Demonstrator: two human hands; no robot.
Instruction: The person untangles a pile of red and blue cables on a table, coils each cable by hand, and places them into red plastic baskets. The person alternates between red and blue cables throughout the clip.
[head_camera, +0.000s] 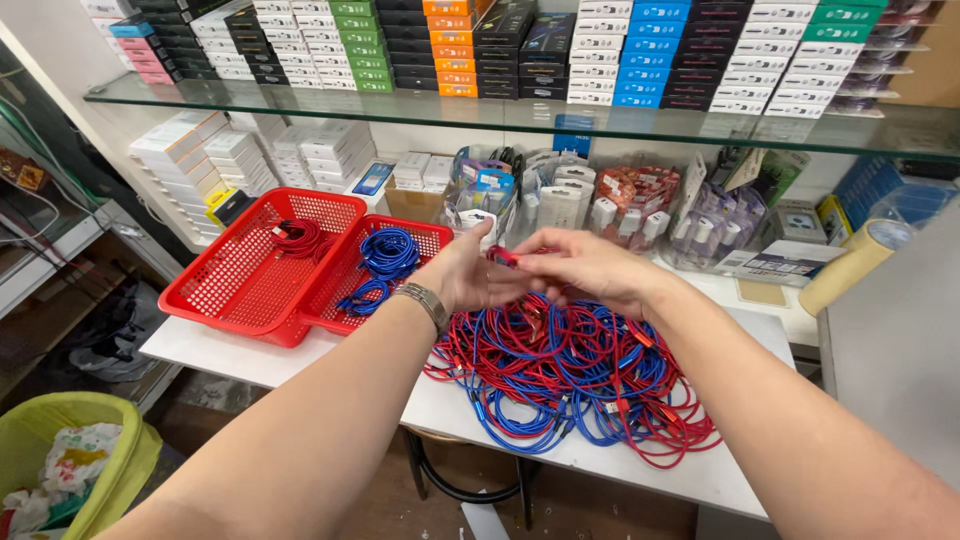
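— What have you got in your hands?

— A red cable end (503, 257). My left hand (465, 275) and right hand (590, 268) meet just above the heap, fingertips together, both pinching that short red piece between them. Neither hand is spread.

— Which way does it lie?

— Its long axis runs roughly left to right, from one hand across to the other. It sits nearer my left fingertips, I think; the right fingers cover part of it, so I can't say how far it runs under them.

— And the rest of the cable?

— It seems to drop into the pile of red and blue cables (570, 375) right below my hands, on the white bench (300, 365). The pile is tangled and loose, under and a bit toward me from both hands.

— Any containers?

— Two red baskets off to my left, touching each other. The larger red basket (235, 290) holds a coil of red cable (298, 238) at its far end. The smaller red basket (430, 232) beside it holds blue cables (385, 255). My left arm is the nearer one to both.

— Anything else close by?

— A glass shelf (500, 118) of boxes overhead, and a green bin (120, 470) on the floor at my left.
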